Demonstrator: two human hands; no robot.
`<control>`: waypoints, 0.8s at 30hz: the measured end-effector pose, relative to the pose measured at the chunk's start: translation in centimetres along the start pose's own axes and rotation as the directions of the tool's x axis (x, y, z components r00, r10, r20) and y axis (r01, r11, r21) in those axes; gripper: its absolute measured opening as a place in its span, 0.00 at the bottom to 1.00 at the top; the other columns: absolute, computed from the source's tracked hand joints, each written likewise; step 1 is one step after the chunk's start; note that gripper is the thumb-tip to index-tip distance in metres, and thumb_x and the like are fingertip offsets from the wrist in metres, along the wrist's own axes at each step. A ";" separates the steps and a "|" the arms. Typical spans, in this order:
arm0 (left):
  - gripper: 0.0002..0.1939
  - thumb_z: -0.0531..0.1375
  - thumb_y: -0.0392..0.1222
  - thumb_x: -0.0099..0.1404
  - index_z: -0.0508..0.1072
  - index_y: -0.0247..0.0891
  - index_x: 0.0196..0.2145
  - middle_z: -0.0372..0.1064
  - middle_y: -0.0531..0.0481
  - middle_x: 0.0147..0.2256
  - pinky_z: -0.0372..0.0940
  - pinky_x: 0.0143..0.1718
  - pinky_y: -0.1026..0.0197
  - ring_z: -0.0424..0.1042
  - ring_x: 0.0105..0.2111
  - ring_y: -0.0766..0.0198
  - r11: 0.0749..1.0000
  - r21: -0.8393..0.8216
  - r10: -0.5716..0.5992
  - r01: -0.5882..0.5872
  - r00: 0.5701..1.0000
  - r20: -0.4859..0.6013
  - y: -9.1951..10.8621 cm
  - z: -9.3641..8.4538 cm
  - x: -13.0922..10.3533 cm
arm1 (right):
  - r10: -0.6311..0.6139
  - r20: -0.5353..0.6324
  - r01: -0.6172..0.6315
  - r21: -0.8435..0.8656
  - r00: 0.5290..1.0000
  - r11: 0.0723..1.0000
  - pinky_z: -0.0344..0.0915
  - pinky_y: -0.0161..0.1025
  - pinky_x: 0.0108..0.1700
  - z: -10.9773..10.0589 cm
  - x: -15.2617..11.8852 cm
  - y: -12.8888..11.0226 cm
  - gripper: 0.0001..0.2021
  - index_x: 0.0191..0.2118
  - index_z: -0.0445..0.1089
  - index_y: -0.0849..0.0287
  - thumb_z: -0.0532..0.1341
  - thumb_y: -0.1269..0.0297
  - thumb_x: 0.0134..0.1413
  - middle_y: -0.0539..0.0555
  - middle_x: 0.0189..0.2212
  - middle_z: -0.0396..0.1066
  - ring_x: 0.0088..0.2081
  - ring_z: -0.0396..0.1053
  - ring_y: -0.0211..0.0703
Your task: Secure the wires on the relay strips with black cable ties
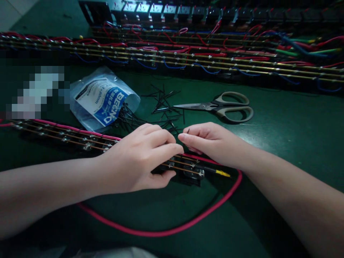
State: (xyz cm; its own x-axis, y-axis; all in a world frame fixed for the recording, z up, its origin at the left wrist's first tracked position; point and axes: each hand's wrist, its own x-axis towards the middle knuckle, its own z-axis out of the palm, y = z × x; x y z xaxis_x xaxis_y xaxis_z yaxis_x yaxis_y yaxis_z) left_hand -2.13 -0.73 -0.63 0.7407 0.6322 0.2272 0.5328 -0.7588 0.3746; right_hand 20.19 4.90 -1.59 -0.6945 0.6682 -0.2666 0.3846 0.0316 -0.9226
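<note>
My left hand lies over a socket strip assembly with copper-coloured rails, its fingers on the far side and its thumb on the near side. A thick red cable runs along the strip's far edge and loops round in front. Just right of my left fingertips, my right hand is closed in a pinch, and a short black cable tie end shows above the fingers. At the strip's right end a black sleeve has a yellow tip. My left fingertips are partly hidden.
Loose black cable ties spill from a clear plastic bag beyond my hands. Grey-handled scissors lie to their right. Long wired rail assemblies cross the back of the green table. A blurred patch covers the left.
</note>
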 end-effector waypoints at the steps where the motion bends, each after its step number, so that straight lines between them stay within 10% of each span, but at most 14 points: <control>1: 0.13 0.62 0.39 0.67 0.73 0.34 0.49 0.72 0.45 0.43 0.65 0.47 0.54 0.68 0.42 0.58 1.000 0.011 0.010 -0.009 1.000 -0.005 0.0 0.0 0.0 | -0.008 0.025 0.008 0.017 1.000 1.000 0.51 0.35 0.25 -0.2 0.0 0.1 0.21 0.23 0.63 0.58 0.61 0.51 0.62 0.43 0.19 0.57 0.22 0.53 0.32; 24: 0.17 0.62 0.37 0.60 0.70 0.37 0.48 0.72 0.47 0.44 0.65 0.48 0.53 0.69 0.44 0.56 0.989 -0.080 -0.118 0.123 0.990 0.072 -0.1 0.5 0.5 | 0.001 0.168 -0.001 0.002 0.986 1.000 0.58 0.35 0.29 -0.7 0.3 0.2 0.07 0.28 0.70 0.59 0.58 0.65 0.56 0.47 0.24 0.67 0.27 0.63 0.37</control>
State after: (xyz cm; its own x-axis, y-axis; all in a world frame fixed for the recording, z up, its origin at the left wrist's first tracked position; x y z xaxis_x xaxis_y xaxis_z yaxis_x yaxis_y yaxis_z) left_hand -1.59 -0.37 -1.01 0.7004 0.7043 0.1164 0.5858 -0.6602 0.4700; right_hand 20.47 5.66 -1.62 -0.7866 0.5337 -0.3106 0.3843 0.0294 -0.9227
